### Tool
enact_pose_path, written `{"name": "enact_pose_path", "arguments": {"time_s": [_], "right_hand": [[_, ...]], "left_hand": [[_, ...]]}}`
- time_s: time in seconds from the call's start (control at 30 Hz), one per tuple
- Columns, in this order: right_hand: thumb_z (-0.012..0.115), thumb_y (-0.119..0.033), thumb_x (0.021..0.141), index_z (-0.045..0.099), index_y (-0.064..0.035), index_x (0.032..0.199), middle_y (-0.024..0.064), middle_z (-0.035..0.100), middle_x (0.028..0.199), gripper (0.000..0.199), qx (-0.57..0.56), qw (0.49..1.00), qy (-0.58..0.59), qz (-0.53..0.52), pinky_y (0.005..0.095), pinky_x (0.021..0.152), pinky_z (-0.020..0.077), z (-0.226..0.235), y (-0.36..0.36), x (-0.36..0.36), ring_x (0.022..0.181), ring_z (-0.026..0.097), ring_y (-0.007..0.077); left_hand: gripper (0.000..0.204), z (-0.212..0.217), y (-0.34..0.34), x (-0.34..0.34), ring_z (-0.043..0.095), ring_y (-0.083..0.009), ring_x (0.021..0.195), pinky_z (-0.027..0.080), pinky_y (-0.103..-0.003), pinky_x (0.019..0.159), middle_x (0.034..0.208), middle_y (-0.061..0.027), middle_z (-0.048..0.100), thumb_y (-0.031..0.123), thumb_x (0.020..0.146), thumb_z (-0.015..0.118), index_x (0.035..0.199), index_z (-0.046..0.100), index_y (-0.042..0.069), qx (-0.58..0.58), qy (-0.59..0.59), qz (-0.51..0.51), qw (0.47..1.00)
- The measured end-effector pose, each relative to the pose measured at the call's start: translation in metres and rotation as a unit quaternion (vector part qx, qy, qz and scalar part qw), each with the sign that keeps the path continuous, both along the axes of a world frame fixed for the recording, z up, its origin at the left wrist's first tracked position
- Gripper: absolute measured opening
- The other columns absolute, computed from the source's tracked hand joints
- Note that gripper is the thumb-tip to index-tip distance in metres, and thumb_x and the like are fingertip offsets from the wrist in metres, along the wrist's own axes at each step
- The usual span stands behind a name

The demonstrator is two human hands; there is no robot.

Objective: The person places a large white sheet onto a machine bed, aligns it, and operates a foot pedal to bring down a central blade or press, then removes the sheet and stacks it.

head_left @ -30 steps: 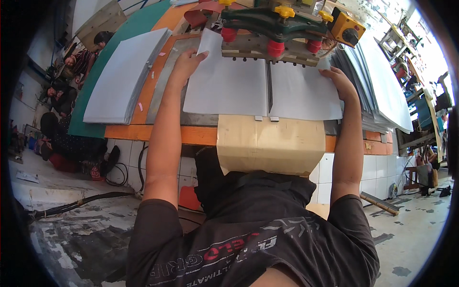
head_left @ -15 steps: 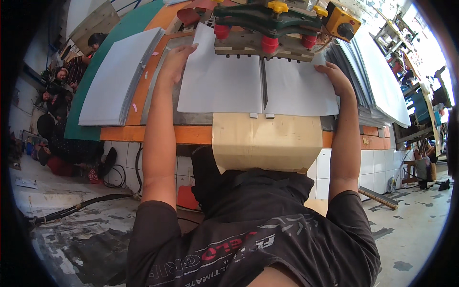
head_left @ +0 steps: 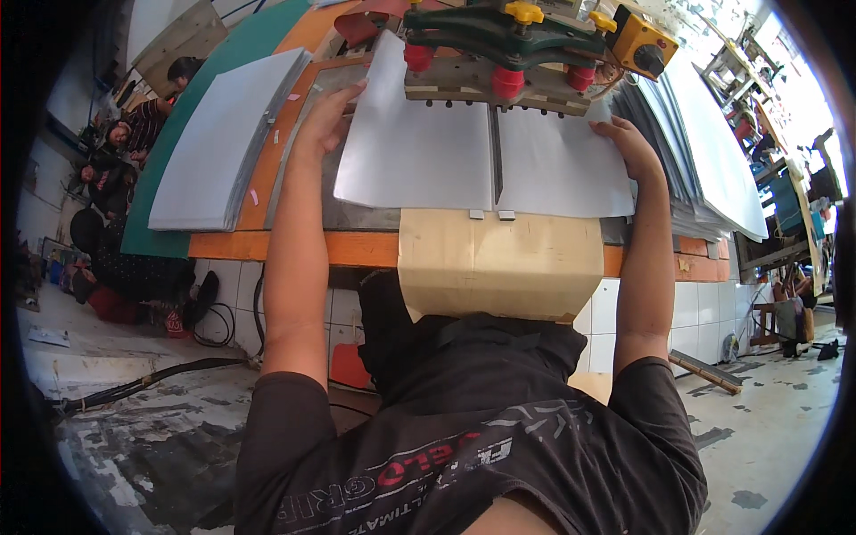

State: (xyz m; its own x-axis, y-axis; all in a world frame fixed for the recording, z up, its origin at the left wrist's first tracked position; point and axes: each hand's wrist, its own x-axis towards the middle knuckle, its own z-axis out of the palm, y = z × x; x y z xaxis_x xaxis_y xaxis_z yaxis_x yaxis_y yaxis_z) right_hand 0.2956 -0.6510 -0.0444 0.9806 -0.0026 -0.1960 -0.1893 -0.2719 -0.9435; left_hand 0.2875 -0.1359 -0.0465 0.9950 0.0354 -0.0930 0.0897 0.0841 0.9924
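Two white sheets lie side by side under the machine's press bar: a left white sheet (head_left: 419,156) and a right white sheet (head_left: 562,165), split by a narrow dark strip (head_left: 497,156). My left hand (head_left: 330,120) closes on the outer edge of the left sheet, which bows up a little. At the right sheet's outer edge, my right hand (head_left: 631,147) has its fingers bent over the paper, thumb side toward the middle. The press bar (head_left: 490,85) hangs over the far part of both sheets and hides it.
The green machine frame (head_left: 499,40) carries red cylinders and yellow knobs; a yellow switch box (head_left: 640,49) is at its right. Paper stacks stand left (head_left: 214,143) and right (head_left: 713,160). Tan card (head_left: 499,263) hangs over the orange table edge (head_left: 294,248). Other people sit far left.
The left sheet now bows up more along its outer edge and catches more light. Both hands keep nearly the same places; the whole view has shifted slightly.
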Motion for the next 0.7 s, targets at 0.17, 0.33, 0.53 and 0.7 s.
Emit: {"name": "enact_pose_path", "arguments": {"time_s": [0.17,0.33,0.53,0.7], "right_hand": [[0.069,-0.021,0.095,0.059,0.005,0.132,0.0124,0.073,0.11,0.046,0.005,1.0,0.001,0.005,0.0312,0.078,0.0603,0.004,0.001,-0.004,0.087,0.073,0.0176],[0.075,-0.024,0.09,0.032,0.0125,0.153,0.0252,0.064,0.127,0.084,-0.017,1.0,-0.011,-0.011,0.0363,0.082,0.0605,0.014,0.012,-0.012,0.101,0.072,0.026],[0.075,-0.024,0.088,0.035,0.0109,0.154,0.0243,0.062,0.132,0.085,-0.034,0.999,0.001,0.006,0.0361,0.092,0.0553,-0.011,-0.021,0.016,0.116,0.065,0.0266],[0.077,-0.023,0.086,0.035,0.0099,0.154,0.0241,0.061,0.133,0.086,-0.018,1.0,-0.012,0.01,0.0347,0.094,0.0534,-0.01,-0.022,0.02,0.117,0.064,0.0264]], "left_hand": [[0.06,0.011,-0.011,-0.009,0.067,-0.0231,0.107,0.056,-0.038,0.092,0.121,-0.0148,0.069,0.045,0.095,0.073,0.135,0.061,0.002,-0.073,0.06,-0.087,0.992],[0.056,0.012,-0.008,-0.018,0.071,-0.0224,0.103,0.059,-0.036,0.086,0.118,-0.0138,0.071,0.042,0.095,0.072,0.131,0.062,0.0,-0.074,0.063,-0.114,0.989],[0.04,0.009,-0.006,-0.009,0.075,-0.0237,0.089,0.063,-0.037,0.077,0.107,-0.0162,0.074,0.025,0.095,0.07,0.122,0.064,-0.004,-0.066,0.112,-0.126,0.983],[0.035,0.008,-0.006,-0.011,0.075,-0.0242,0.082,0.064,-0.038,0.074,0.103,-0.0161,0.074,0.019,0.094,0.07,0.118,0.065,-0.006,-0.1,0.113,-0.096,0.984]]}}
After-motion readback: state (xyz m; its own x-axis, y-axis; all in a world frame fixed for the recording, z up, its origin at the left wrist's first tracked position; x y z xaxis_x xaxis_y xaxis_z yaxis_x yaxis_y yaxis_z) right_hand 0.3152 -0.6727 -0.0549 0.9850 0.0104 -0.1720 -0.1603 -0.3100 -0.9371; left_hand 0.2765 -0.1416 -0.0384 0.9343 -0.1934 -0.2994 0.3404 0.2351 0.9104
